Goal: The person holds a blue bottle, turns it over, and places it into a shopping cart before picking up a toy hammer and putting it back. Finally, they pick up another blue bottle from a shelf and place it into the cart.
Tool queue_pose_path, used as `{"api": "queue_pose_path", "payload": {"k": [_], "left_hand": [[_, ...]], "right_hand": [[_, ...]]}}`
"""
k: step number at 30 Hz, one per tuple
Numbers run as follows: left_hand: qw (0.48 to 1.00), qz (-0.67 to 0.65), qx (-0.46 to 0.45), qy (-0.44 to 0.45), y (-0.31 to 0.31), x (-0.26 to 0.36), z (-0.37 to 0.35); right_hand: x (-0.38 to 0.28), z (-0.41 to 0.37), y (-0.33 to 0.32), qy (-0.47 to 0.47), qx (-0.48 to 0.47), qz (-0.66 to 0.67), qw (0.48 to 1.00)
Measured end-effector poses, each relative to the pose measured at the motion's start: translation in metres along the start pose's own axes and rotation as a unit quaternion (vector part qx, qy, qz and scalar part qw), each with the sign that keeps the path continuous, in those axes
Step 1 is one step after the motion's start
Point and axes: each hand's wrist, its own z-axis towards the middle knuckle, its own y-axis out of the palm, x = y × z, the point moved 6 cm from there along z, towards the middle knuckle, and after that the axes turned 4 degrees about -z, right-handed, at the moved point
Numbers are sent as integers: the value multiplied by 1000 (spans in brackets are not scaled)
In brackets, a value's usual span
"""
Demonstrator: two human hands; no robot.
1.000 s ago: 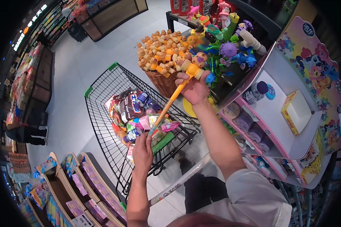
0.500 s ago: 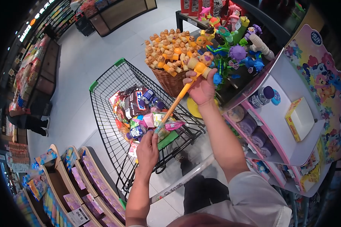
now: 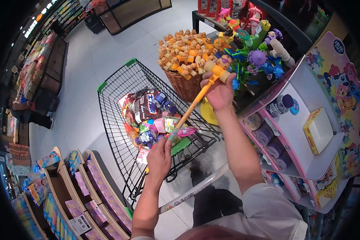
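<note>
— Shop flooring (image 3: 88, 60), pale and glossy, is stretching out beneath us, with aisles running off on every side. What are we holding?

— We are gripping a long orange toy stick (image 3: 192, 108) at both ends. Closest to us, our left hand (image 3: 159, 154) is closing thumb and fingers tightly around the lower tip, and nothing else is sitting in it.

— Where is that end hanging?

— It is hovering just over the near end of the wire shopping cart (image 3: 112, 120), above the snack packets (image 3: 144, 108) that are piling up inside. Low candy shelves (image 3: 80, 180) are running along on our left of the cart.

— And the other end?

— We are slanting the stick up and away to our right hand (image 3: 220, 90), which is wrapping fully around it just under the round figure head (image 3: 224, 62).

— What is lying beyond that?

— That hand is hanging in front of a wicker basket (image 3: 186, 86) that is brimming with similar figure-topped sticks; the figure head is sitting just beside them. To the right, a pink display stand (image 3: 304, 104) is carrying a yellow box (image 3: 317, 130) and a purple-capped bottle (image 3: 278, 106). Farthest off, more stocked shelving (image 3: 36, 72) is lining the far left side.
</note>
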Motion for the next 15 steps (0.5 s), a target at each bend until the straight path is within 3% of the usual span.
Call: {"api": "queue_pose_path", "payload": {"k": [4,15], "left_hand": [[999,-6,32,15,-5,-2,2],[996,-57,56,33,-6,-3,1]], "right_hand": [[6,-1,25,-6,7,-55,998],[11,-2,27,29,6,82,996]]}}
